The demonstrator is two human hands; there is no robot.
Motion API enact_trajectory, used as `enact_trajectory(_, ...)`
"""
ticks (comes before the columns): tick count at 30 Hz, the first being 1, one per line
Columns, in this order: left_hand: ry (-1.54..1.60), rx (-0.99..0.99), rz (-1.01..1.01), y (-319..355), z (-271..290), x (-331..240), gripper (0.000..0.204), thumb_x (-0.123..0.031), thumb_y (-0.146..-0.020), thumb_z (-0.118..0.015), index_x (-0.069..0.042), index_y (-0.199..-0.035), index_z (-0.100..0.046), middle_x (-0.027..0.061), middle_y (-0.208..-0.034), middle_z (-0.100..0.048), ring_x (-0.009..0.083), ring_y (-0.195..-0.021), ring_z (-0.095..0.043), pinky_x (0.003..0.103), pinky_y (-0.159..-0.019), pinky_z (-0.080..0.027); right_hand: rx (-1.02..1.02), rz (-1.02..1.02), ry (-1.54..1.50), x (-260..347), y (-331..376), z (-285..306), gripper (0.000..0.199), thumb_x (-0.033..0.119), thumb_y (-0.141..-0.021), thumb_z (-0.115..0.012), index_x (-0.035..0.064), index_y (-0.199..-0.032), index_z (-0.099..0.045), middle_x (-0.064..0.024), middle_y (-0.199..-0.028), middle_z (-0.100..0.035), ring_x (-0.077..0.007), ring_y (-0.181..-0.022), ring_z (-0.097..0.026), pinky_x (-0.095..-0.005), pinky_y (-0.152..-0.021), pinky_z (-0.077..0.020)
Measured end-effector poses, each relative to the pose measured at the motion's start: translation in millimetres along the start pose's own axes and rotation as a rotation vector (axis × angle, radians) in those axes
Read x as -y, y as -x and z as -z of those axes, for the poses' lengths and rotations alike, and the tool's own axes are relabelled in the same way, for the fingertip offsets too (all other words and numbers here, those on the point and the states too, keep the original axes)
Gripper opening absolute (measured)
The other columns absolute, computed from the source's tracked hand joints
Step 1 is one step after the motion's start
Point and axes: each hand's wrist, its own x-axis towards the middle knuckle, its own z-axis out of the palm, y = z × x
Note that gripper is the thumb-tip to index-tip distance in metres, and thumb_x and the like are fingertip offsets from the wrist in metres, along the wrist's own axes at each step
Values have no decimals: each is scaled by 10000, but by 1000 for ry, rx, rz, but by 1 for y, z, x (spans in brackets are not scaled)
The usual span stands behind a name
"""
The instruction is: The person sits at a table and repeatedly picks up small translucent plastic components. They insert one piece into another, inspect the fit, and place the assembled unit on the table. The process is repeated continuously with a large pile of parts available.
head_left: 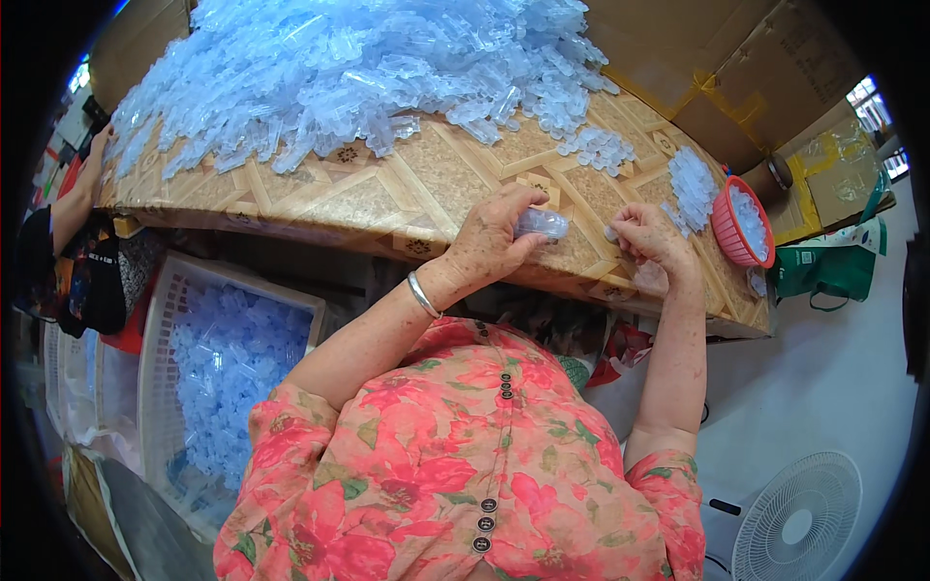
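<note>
My left hand (496, 235) is closed around a bunch of clear plastic pieces (542, 224) at the near edge of the patterned table (387, 194); a silver bangle sits on that wrist. My right hand (651, 239) pinches one small clear plastic piece (611, 232) just to the right of the bunch. A big heap of pale blue clear plastic pieces (358, 68) covers the far part of the table. Smaller clusters (601, 147) lie nearer my hands.
A red basket (733, 237) with clear pieces stands at the table's right end. A white crate (160, 329) full of pale blue pieces sits low on my left. Another person's arm (73, 203) reaches in at far left. Cardboard boxes (697, 58) behind; a white fan (799, 518) bottom right.
</note>
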Motion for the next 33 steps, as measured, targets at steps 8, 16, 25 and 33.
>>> enact_trajectory(8, -29, -20, -37, 0, -2, 7, 422, -47, -748, -787, -16, -1140, -634, 173, -1347, -588, 358, -1207, -602, 414, -978, -510, -129, 167, 137, -4, 14, -11, 166, 161, -913, -688, 23, -1002, -665, 3, -698, -617, -79, -614, -569, -247, -548, -471)
enact_trajectory(16, -13, -16, -25, 0, -2, 8, 376, -9, -737, -775, -3, -1090, -647, 188, -1317, -602, 367, -1167, -622, 416, -965, -516, -214, 561, -78, 43, 44, -48, 186, 107, -876, -709, 13, -1034, -682, -101, -805, -663, -192, -731, -628, -321, -696, -509)
enact_trajectory(25, 44, 16, -24, -1, -2, 10, 339, 10, -733, -752, 2, -1057, -650, 131, -1137, -655, 325, -1034, -666, 374, -864, -542, -274, 714, 190, 70, 45, -69, 205, 95, -870, -720, -7, -1037, -662, -137, -819, -683, -242, -751, -663, -358, -705, -523)
enact_trajectory(33, 33, -23, -56, 0, -4, 12, 328, 13, -738, -738, -5, -1041, -614, 145, -1091, -630, 356, -1015, -644, 408, -869, -521, -46, 608, -47, 63, 32, -57, 282, 209, -870, -774, 18, -1053, -677, -17, -772, -638, -122, -705, -586, -303, -648, -485)
